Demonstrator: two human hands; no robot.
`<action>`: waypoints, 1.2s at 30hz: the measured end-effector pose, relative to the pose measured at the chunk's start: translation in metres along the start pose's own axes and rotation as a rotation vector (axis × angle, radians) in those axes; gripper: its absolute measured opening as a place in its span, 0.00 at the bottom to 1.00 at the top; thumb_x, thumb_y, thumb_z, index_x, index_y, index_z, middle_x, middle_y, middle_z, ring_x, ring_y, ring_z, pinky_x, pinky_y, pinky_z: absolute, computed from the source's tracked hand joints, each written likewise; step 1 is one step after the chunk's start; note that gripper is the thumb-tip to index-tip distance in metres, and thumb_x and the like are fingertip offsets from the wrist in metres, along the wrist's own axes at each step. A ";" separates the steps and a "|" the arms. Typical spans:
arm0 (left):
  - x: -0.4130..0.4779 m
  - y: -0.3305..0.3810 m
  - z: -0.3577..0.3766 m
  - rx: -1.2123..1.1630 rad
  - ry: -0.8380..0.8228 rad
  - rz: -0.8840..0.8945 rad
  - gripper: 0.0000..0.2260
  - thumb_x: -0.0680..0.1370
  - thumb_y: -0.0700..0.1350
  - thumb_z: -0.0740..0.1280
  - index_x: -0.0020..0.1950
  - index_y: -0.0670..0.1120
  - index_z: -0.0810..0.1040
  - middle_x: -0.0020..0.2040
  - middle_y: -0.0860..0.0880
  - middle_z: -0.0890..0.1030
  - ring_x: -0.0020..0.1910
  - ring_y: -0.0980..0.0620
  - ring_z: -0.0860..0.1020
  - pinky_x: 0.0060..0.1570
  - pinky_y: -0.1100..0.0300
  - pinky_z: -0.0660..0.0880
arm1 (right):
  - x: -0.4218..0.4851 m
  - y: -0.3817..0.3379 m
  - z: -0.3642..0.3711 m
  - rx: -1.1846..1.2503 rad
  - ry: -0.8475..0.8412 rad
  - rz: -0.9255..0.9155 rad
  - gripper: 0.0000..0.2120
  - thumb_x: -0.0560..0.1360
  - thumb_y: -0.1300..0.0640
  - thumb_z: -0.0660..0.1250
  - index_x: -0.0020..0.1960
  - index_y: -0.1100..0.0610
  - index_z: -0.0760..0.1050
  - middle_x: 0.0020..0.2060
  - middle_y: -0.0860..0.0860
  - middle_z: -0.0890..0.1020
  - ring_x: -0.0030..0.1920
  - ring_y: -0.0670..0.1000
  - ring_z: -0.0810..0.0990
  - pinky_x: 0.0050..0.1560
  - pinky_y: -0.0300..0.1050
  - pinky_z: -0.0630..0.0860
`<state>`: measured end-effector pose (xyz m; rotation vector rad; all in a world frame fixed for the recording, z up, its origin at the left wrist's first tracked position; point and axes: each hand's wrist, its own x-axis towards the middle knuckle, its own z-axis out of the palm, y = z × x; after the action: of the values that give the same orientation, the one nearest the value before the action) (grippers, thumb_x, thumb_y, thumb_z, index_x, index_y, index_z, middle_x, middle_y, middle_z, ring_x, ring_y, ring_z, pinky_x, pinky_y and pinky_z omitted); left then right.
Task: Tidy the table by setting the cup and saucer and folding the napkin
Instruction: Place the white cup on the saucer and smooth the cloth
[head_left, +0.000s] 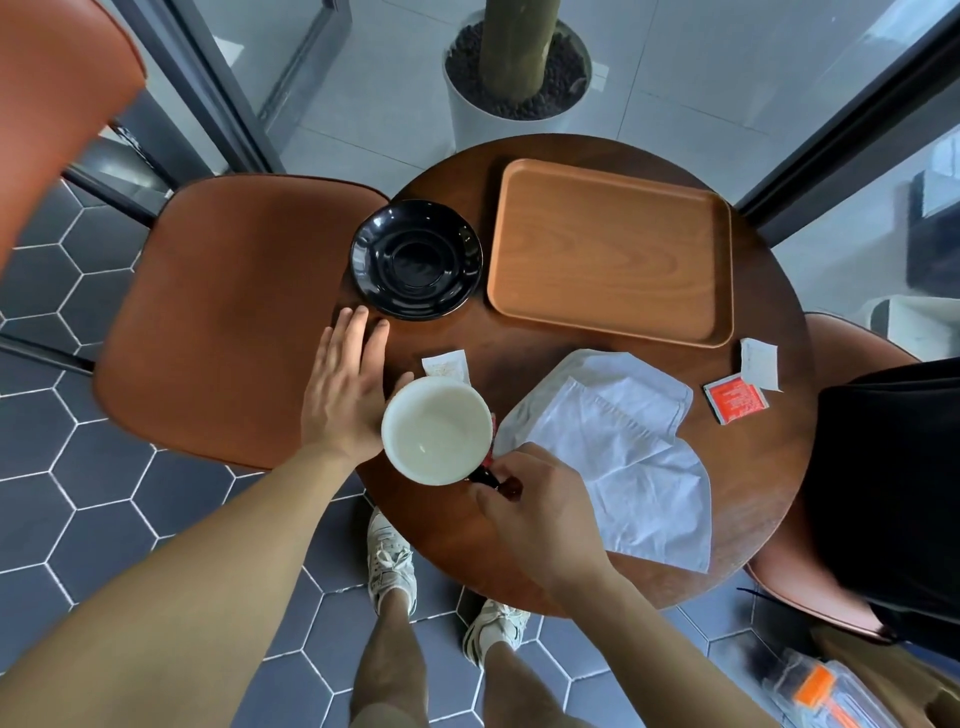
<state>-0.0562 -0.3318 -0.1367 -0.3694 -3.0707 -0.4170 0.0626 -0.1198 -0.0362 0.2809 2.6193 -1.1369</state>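
Cup (436, 428): my right hand (540, 514) pinched its handle; left hand (345, 389) flat, fingers (358, 332) together. Best carried level to saucer (415, 260) beyond those fingertips.

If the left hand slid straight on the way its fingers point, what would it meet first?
Probably the black saucer, its near rim just beyond the fingertips of the left hand; depth is unclear.

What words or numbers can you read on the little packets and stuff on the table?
No text here can be read.
Red packet: white print, too blurred to read.
White paper slip beside it: faint marks, too small to read.
Pale sachet by the cup: no readable print.
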 end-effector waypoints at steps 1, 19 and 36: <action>0.000 0.000 0.000 -0.004 0.000 0.005 0.31 0.83 0.61 0.52 0.78 0.41 0.61 0.80 0.38 0.58 0.81 0.41 0.52 0.80 0.45 0.49 | 0.001 0.000 -0.001 0.005 0.009 -0.003 0.08 0.73 0.53 0.74 0.41 0.57 0.80 0.39 0.47 0.78 0.41 0.48 0.75 0.39 0.38 0.70; 0.001 0.003 -0.003 0.081 -0.021 -0.006 0.30 0.82 0.60 0.52 0.77 0.42 0.64 0.80 0.39 0.60 0.81 0.41 0.54 0.79 0.44 0.52 | 0.076 -0.031 -0.036 0.144 0.201 -0.032 0.08 0.74 0.53 0.72 0.43 0.58 0.82 0.39 0.49 0.83 0.42 0.49 0.82 0.45 0.51 0.78; 0.000 -0.004 0.007 0.037 0.055 0.010 0.29 0.82 0.60 0.53 0.76 0.42 0.66 0.79 0.39 0.62 0.81 0.42 0.56 0.79 0.44 0.56 | 0.165 -0.078 -0.002 0.185 0.237 -0.004 0.11 0.76 0.51 0.70 0.40 0.57 0.81 0.33 0.51 0.84 0.37 0.50 0.83 0.39 0.48 0.82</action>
<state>-0.0570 -0.3334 -0.1439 -0.3661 -3.0167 -0.3627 -0.1155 -0.1589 -0.0346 0.4759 2.7160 -1.4303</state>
